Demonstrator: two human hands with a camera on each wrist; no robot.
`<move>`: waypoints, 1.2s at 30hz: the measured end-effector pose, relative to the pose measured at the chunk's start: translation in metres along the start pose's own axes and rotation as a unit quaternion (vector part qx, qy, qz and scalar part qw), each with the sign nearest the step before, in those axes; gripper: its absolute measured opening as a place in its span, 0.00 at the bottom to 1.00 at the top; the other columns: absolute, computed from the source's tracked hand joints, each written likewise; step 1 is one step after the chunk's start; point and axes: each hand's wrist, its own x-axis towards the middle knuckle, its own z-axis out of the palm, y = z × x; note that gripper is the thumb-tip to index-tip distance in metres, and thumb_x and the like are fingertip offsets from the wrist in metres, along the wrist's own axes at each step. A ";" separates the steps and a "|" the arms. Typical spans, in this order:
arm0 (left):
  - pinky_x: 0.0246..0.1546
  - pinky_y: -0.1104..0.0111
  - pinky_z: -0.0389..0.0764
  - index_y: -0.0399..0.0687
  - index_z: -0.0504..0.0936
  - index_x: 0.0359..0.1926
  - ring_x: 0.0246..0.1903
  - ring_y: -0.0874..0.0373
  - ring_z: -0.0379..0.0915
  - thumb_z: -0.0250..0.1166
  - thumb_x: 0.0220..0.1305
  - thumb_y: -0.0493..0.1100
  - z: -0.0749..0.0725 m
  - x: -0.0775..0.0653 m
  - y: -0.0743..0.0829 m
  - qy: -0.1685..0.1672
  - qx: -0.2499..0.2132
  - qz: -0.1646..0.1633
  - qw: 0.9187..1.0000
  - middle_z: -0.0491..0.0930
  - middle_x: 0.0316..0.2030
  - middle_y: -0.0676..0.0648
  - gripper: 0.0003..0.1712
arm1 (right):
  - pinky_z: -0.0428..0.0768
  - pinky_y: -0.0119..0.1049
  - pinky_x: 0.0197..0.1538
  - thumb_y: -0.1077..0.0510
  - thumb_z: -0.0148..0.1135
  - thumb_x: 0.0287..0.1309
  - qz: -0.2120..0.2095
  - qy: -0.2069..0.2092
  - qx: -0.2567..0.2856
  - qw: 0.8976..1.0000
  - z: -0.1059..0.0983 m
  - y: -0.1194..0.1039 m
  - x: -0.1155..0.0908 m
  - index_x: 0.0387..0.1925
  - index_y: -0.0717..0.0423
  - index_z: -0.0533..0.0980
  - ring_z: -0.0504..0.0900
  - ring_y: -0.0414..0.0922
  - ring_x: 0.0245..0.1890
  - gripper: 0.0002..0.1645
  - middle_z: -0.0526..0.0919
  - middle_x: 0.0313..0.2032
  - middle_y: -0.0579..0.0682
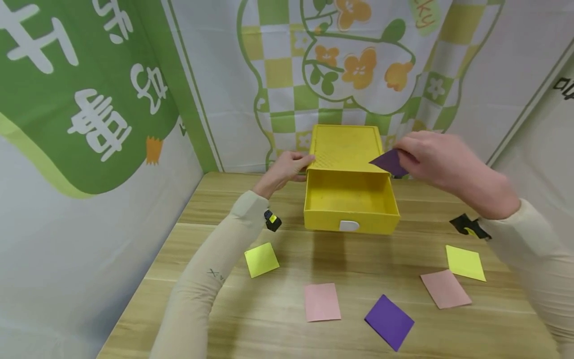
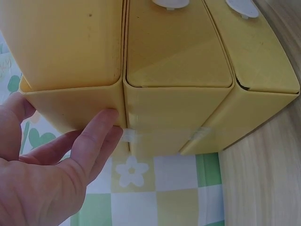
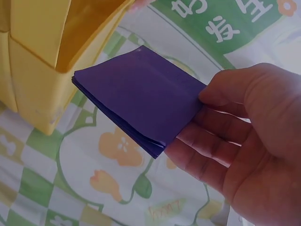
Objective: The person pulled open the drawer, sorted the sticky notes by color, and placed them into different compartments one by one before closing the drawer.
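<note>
A: What's blocked?
B: Head view: right hand (image 1: 432, 162) covers much of the purple stack (image 1: 389, 162). Desk (image 1: 269, 319) near edge runs out of frame; right sleeve (image 1: 533, 244) hides part of its right side. Lower drawers sit out of sight below the pulled-out top drawer (image 1: 323, 221).
A: Stack location?
B: In the air near the desk's far edge, at the right of the yellow drawer unit (image 1: 345, 147). Right hand pinches it, thumb against fingers. Right wrist view shows several layers along the edge; head view doesn't.
A: Left hand (image 1: 284, 169)?
B: On the unit's left side. Left wrist view: fingers nearly straight against the side wall, thumb tip hidden past the rim.
A: Other wrist-only details?
B: Three tiers, two white pulls (image 2: 244, 8) cut off by frame. Maybe clear tape (image 2: 201, 133) across the seams.
A: Rest of desk?
B: Loose squares toward the near edge: yellow (image 1: 262, 260) leftmost, pink (image 1: 322, 302), purple (image 1: 389, 322), then pink (image 1: 446, 289) and yellow (image 1: 466, 263) rightmost, overlap unclear.
</note>
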 end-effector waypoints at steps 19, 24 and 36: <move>0.53 0.61 0.85 0.37 0.76 0.62 0.59 0.50 0.72 0.60 0.71 0.52 -0.001 -0.001 -0.001 -0.012 0.000 0.000 1.000 0.70 0.65 0.43 0.28 | 0.62 0.31 0.18 0.66 0.58 0.59 -0.045 -0.034 0.003 0.998 0.043 -0.024 0.011 0.22 0.52 0.68 0.63 0.40 0.18 0.13 0.65 0.17 0.43; 0.53 0.60 0.84 0.37 0.76 0.62 0.59 0.50 0.72 0.59 0.71 0.52 -0.001 0.000 -0.001 -0.015 0.001 0.004 1.000 0.71 0.64 0.43 0.27 | 0.62 0.32 0.13 0.63 0.64 0.60 -0.086 -0.001 -0.046 0.995 0.059 -0.027 0.010 0.20 0.56 0.66 0.64 0.43 0.16 0.18 0.65 0.16 0.47; 0.52 0.61 0.85 0.37 0.76 0.61 0.57 0.50 0.72 0.59 0.71 0.52 -0.004 0.001 -0.004 -0.013 0.003 0.010 1.000 0.72 0.61 0.42 0.27 | 0.67 0.35 0.14 0.64 0.66 0.59 -0.096 -0.026 -0.054 0.994 0.079 -0.031 0.008 0.21 0.57 0.70 0.69 0.45 0.19 0.15 0.70 0.18 0.49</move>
